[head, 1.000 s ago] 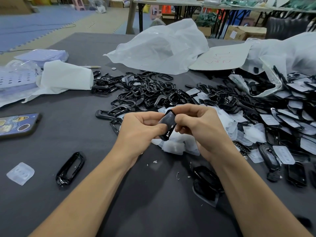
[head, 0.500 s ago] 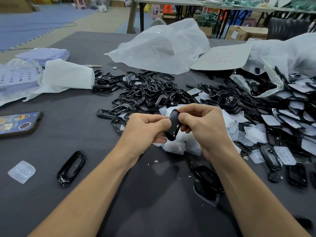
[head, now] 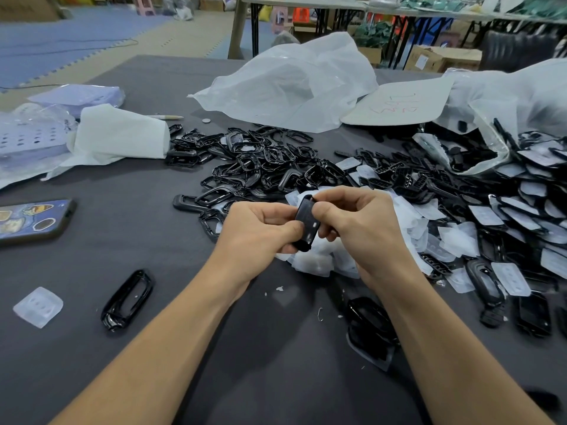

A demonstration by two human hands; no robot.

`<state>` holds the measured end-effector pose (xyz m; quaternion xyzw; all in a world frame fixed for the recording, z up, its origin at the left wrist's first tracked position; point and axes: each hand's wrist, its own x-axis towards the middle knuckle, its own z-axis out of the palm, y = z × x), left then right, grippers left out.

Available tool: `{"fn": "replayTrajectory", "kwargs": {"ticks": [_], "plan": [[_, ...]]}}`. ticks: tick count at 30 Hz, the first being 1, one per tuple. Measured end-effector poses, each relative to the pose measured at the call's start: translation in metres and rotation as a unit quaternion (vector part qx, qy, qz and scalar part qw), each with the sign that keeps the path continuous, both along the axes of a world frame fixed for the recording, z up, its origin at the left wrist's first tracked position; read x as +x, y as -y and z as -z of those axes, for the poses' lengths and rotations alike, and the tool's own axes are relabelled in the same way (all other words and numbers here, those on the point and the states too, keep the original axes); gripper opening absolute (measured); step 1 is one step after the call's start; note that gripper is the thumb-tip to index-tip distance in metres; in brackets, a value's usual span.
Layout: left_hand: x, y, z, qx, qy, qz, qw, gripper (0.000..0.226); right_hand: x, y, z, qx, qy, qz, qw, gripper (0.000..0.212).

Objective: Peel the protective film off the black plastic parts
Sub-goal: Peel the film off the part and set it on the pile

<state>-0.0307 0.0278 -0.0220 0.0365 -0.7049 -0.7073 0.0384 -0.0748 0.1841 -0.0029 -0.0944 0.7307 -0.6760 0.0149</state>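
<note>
1 glossy black part [head: 304,223] stands nearly on end, pinched between the left hand [head: 260,233] and right hand [head: 360,228], above peeled film pieces [head: 319,262]; film-covered parts [head: 518,216] lie heaped rightward.

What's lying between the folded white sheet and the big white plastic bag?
In the head view, a pen and a small round disc, maybe a coin, lie there.

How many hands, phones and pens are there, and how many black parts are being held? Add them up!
hands: 2, left hand and right hand
phone: 1
pen: 1
held black part: 1
total: 5
</note>
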Motion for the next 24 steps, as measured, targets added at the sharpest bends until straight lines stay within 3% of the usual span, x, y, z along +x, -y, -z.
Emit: {"fn": "replayTrajectory", "kwargs": {"ticks": [15, 24], "plan": [[0.0008, -0.0026, -0.0012, -0.021, 0.003, -0.011, 1.000, 0.027, 0.0002, 0.0019, 0.0051, 0.030, -0.006, 0.001, 1.000, 0.017], [0.0011, -0.0049, -0.0008, -0.019, -0.007, 0.002, 1.000, 0.035, -0.0002, 0.0012, 0.0006, -0.014, 0.020, 0.004, 1.000, 0.019]]}}
